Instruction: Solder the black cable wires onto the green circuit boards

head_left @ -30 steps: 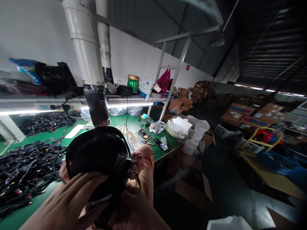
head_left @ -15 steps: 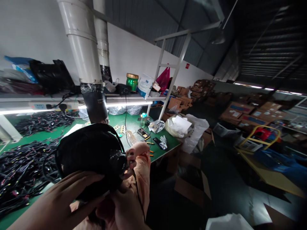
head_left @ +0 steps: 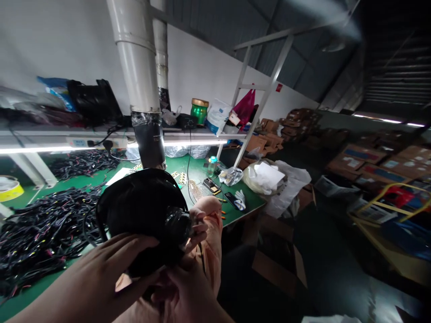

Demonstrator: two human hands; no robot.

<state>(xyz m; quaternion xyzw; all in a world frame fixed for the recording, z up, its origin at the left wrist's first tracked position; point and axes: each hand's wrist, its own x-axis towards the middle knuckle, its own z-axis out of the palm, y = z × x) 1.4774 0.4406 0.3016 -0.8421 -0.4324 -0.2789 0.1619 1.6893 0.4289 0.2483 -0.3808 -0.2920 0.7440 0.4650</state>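
A large black rounded thing (head_left: 141, 211) with a thin black band (head_left: 175, 181) arching over it fills the lower middle; what it is exactly is too dark to tell. My left hand (head_left: 107, 264) lies over its near side, fingers on top and thumb below. Below its lower edge, my right hand (head_left: 195, 287) is closed, its fingertips partly hidden. Another person's hand (head_left: 198, 231), from a peach sleeve (head_left: 212, 242), touches a glossy dark lump (head_left: 178, 224) on its right side. A thin cable (head_left: 202, 258) hangs beside that sleeve.
Black wire harnesses (head_left: 43, 224) heap on the green bench (head_left: 249, 208). A phone (head_left: 232, 200), a glove (head_left: 240, 199) and a bottle (head_left: 212, 166) lie or stand at its right. A duct (head_left: 136, 67) rises behind; an open carton (head_left: 279, 260) stands on the floor.
My view has swung left, so everything sits further right in the picture, and a yellow-rimmed tub shows at the left edge. Both my hands stay at the black rounded thing.
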